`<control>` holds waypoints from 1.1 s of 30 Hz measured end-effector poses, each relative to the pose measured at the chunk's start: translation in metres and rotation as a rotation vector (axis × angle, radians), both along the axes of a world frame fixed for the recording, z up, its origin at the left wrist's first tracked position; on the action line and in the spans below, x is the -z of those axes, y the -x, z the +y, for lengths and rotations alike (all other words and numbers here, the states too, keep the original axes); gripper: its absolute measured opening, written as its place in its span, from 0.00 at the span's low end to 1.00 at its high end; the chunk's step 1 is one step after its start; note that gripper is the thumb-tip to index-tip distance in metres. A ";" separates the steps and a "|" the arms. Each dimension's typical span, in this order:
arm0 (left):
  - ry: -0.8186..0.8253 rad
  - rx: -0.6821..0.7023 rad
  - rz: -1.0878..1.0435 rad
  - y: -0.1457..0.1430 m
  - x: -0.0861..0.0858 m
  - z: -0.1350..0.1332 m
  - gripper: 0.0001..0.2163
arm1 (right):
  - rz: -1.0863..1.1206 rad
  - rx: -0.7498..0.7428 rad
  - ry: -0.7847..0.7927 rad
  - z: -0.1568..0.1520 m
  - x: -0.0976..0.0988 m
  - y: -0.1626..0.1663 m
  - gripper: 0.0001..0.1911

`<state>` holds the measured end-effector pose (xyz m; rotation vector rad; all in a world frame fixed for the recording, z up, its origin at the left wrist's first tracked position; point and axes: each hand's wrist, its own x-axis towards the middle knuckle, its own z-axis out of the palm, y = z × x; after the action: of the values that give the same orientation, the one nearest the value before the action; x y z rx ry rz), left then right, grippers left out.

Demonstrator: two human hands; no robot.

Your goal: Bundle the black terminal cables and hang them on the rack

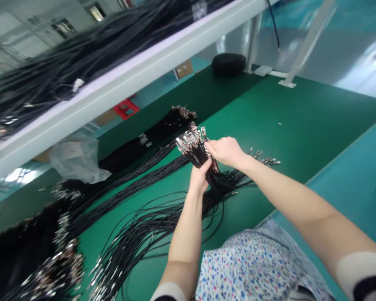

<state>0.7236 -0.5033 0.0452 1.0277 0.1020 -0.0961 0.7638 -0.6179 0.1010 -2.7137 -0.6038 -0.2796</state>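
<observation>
Head view showed our left grip [199, 179] clasped around a black cable bundle [196, 154], just below its metal connectors [188, 140]. Our right grip [227, 151] rested at the connectors' right edge; whether it pinched any, we could not tell. We held the bundle above the green desk [313, 113], its upper length slanting away and leftward, the left grip nearer the cables, the right nearer the connectors.

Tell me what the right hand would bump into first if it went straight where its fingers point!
The right hand would probably bump the silver connectors on the black cables in the left hand; its fingertips are at their edge, though exact depth is hard to tell.
</observation>
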 end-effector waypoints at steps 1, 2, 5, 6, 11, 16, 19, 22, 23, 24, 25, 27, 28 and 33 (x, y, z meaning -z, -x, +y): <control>-0.017 -0.004 -0.002 0.001 0.000 -0.002 0.14 | 0.019 -0.018 -0.020 -0.001 -0.001 -0.002 0.26; -0.028 -0.004 -0.004 0.003 0.001 -0.004 0.15 | 0.047 -0.055 -0.032 -0.002 -0.002 -0.003 0.26; -0.033 0.045 -0.030 0.008 0.003 -0.007 0.18 | 0.145 -0.200 -0.089 -0.004 -0.009 -0.007 0.25; -0.038 0.072 -0.039 0.009 0.003 -0.008 0.18 | 0.185 -0.253 -0.142 -0.007 -0.009 -0.008 0.25; -0.078 0.114 -0.037 0.014 0.001 -0.005 0.11 | 0.597 -0.200 -0.660 -0.049 0.038 0.010 0.25; -0.008 0.065 0.031 0.017 -0.004 0.005 0.10 | 1.184 0.541 -0.870 -0.093 0.156 0.086 0.18; 0.000 0.058 0.011 0.020 -0.004 0.009 0.11 | 1.350 0.616 -1.055 -0.082 0.196 0.123 0.15; -0.021 0.065 -0.052 0.023 -0.003 0.008 0.11 | 1.388 0.589 -1.277 -0.050 0.204 0.129 0.15; -0.030 0.063 -0.068 0.024 -0.003 0.008 0.11 | 1.385 0.597 -1.328 -0.040 0.203 0.127 0.14; -0.037 0.057 -0.078 0.026 -0.004 0.009 0.11 | 1.376 0.606 -1.371 -0.032 0.202 0.124 0.13; -0.040 0.047 -0.085 0.027 -0.005 0.010 0.11 | 1.360 0.609 -1.408 -0.026 0.201 0.121 0.12; -0.033 0.020 -0.094 0.029 -0.008 0.015 0.12 | 1.307 0.601 -1.466 -0.020 0.201 0.121 0.10; -0.024 0.008 -0.096 0.029 -0.010 0.020 0.12 | 1.272 0.602 -1.493 -0.019 0.201 0.123 0.09; 0.003 -0.050 -0.072 0.027 -0.021 0.047 0.13 | 1.123 0.657 -1.581 -0.021 0.203 0.141 0.08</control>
<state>0.6961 -0.4560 0.0665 1.0239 0.0615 -0.0137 0.6225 -0.6385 -0.1024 -1.0494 0.6395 0.4494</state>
